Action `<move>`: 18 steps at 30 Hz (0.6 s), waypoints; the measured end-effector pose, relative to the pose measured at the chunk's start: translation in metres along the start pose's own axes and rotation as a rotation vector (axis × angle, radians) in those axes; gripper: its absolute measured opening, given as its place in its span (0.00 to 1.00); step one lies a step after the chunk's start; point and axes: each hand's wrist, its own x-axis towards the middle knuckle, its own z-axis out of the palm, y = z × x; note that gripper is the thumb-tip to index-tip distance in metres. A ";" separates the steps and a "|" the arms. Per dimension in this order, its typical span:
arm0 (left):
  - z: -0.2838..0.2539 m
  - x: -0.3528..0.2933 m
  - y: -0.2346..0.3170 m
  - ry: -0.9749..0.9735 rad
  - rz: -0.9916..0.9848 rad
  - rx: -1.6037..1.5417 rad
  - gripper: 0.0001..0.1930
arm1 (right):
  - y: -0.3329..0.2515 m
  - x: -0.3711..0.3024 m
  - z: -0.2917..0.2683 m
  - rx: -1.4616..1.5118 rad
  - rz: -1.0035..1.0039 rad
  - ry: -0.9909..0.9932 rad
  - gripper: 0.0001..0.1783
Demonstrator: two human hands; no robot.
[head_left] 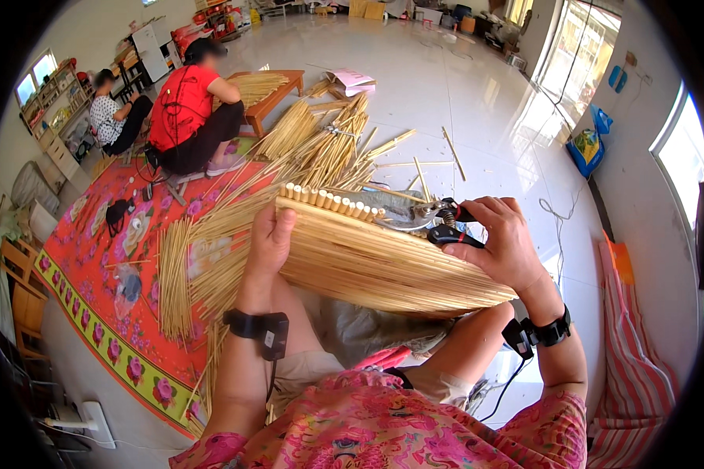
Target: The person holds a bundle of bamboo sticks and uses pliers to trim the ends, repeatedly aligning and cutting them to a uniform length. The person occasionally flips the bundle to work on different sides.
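Note:
A panel of straw-coloured stalks [375, 262] lies across my lap, its stalks side by side. Along its far edge runs a row of pale round stalk ends [332, 202]. My left hand [270, 238] is closed on the panel's left end, thumb on top and the other fingers hidden behind it. In my right hand [502, 242] is a pair of pruning shears [446, 223] with black and red handles. Their metal jaws are at the right part of the far edge, beside the row of ends. Whether a stalk sits between the blades I cannot tell.
Loose stalks [321, 133] pile up ahead, and a bundle [176, 273] lies on the red floral mat [102, 273] at left. Two people [184, 117] crouch beyond, by a low wooden bench [274, 109]. A blue bag [590, 144] and striped cloth [633, 352] are at right.

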 end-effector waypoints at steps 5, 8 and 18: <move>0.001 0.000 -0.001 0.008 -0.003 -0.009 0.27 | 0.001 0.000 -0.001 0.004 -0.019 0.017 0.29; -0.001 0.000 0.000 -0.027 -0.021 -0.021 0.27 | 0.003 0.001 -0.002 0.021 -0.005 -0.013 0.29; 0.001 0.001 -0.002 -0.003 -0.017 -0.023 0.28 | 0.007 0.004 0.001 0.065 0.010 -0.045 0.29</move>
